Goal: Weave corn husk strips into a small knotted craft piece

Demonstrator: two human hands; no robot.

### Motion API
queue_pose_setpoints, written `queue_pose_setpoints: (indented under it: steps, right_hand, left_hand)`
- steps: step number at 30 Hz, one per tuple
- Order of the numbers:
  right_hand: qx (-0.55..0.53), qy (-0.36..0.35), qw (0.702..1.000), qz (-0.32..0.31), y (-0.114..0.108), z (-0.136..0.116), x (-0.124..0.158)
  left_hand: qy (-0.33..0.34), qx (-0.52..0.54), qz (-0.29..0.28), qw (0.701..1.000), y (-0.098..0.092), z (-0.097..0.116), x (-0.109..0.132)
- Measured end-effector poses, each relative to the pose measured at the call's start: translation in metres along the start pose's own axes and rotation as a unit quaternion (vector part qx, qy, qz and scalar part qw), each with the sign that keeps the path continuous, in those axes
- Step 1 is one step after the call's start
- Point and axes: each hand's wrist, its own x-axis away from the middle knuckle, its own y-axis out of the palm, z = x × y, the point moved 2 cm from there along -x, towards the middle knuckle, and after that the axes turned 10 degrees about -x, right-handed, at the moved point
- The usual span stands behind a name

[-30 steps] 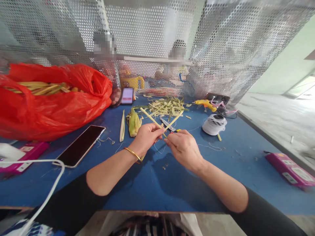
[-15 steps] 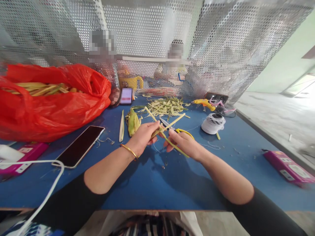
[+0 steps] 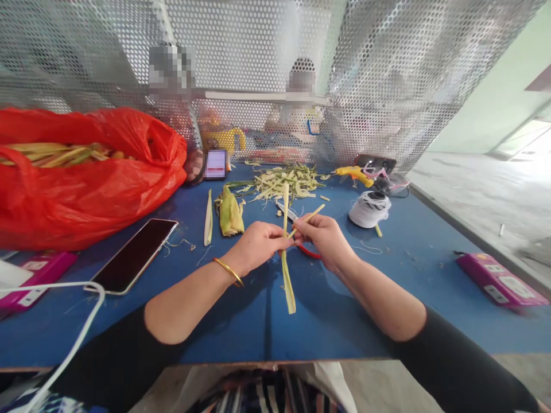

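Observation:
Pale green strips of plant leaf, perhaps corn husk, cross between my hands above the blue table. My left hand (image 3: 260,245) is closed in a pinch on the long husk strip (image 3: 287,281), which points up and down. Fingers of my right hand (image 3: 321,238) pinch a thinner husk strip (image 3: 316,212) that slants across it. Beneath my right hand lie scissors (image 3: 286,211), their blades and part of a red handle showing. Beyond the hands is a heap of husk trimmings (image 3: 290,180). A bundled husk (image 3: 231,215) and a single husk piece (image 3: 208,218) lie to the left.
A red plastic bag (image 3: 86,198) of husk strips stands at left. A phone (image 3: 133,255), power strips (image 3: 499,278), a spool of white thread (image 3: 369,210) and a yellow glue gun (image 3: 355,176) surround the work. Perforated metal (image 3: 249,63) closes the back; people sit behind it.
The long strip has turned from slanting to nearly upright, its wide end toward me. My right hand has come in closer to the left and now pinches the thinner strip.

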Motion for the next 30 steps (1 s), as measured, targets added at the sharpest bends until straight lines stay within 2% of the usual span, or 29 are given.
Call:
queue_pose_setpoints:
  steps: [2,4,5,6,7,9,12,15,19,23,26,28,30]
  right_hand:
    - [0.11,-0.096,0.986,0.076,-0.007,-0.009,-0.001]
    - [0.241,-0.242,0.93,0.136,-0.011,-0.023,0.004]
    - [0.299,-0.299,0.898,0.125,-0.01,-0.028,0.007]
    - [0.345,-0.334,0.873,0.087,-0.007,-0.03,0.01]
    - [0.377,-0.346,0.858,0.038,-0.004,-0.031,0.013]
    - [0.405,-0.327,0.853,-0.043,0.002,-0.028,0.017]
    - [0.393,-0.276,0.874,-0.074,0.005,-0.022,0.017]
    - [0.379,-0.282,0.879,-0.066,0.004,-0.021,0.015]
    - [0.382,-0.332,0.862,-0.036,0.004,-0.022,0.017]
    - [0.427,-0.395,0.813,-0.023,0.009,-0.023,0.026]
    - [0.454,-0.431,0.779,-0.024,0.009,-0.027,0.028]
    - [0.438,-0.439,0.784,0.02,0.003,-0.032,0.024]
    - [0.38,-0.411,0.824,0.091,-0.006,-0.033,0.015]
  left_hand:
    - [-0.007,0.003,0.005,1.0,0.0,0.0,0.0]
    - [-0.003,-0.006,0.01,1.0,0.001,0.001,0.001]
    - [0.001,-0.016,0.013,1.0,0.001,0.001,0.001]
    - [0.005,-0.027,0.017,0.999,0.001,0.002,0.001]
    - [0.007,-0.035,0.016,0.999,0.002,0.002,0.002]
    - [0.008,-0.045,0.006,0.999,0.004,0.001,0.003]
    - [0.007,-0.05,-0.012,0.999,0.009,0.001,0.004]
    - [0.006,-0.045,-0.015,0.999,0.011,0.003,0.006]
    - [0.005,-0.038,-0.022,0.999,0.009,0.01,0.008]
    - [0.018,-0.037,-0.058,0.997,0.009,0.012,0.011]
    - [0.0,0.014,-0.051,0.999,0.01,0.007,0.009]
    - [-0.039,0.09,-0.026,0.995,0.009,0.002,0.006]
    - [-0.075,0.173,-0.012,0.982,0.008,-0.001,0.003]
